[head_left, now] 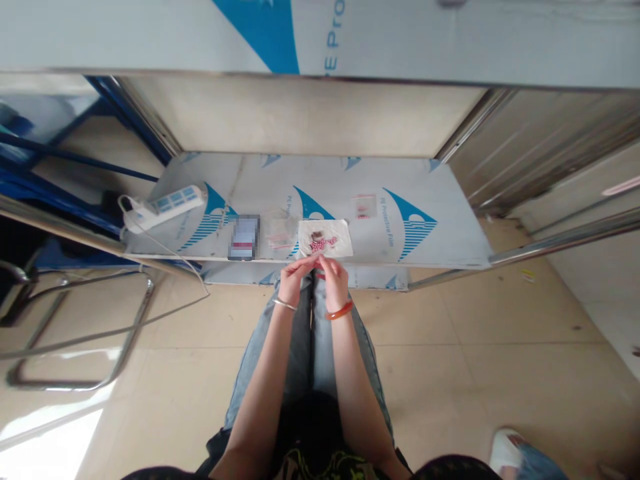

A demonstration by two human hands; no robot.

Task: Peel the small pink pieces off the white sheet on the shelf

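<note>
My left hand (pixel 293 280) and my right hand (pixel 334 278) meet over my knees, just below the front edge of a low metal shelf (pixel 450 233). Their fingertips pinch together on something small and reddish that I cannot make out. A silver bangle is on my left wrist and an orange bangle on my right. Just beyond the fingertips, a white cloth square (pixel 325 238) with a red and brown pattern lies on the shelf.
On the shelf lie a white power strip (pixel 167 204) with its cord, a dark phone-like object (pixel 244 238), a clear small bag (pixel 281 233) and a small pink packet (pixel 363 207). A chrome chair frame (pixel 75 333) stands left. Someone's shoe (pixel 507 447) shows bottom right.
</note>
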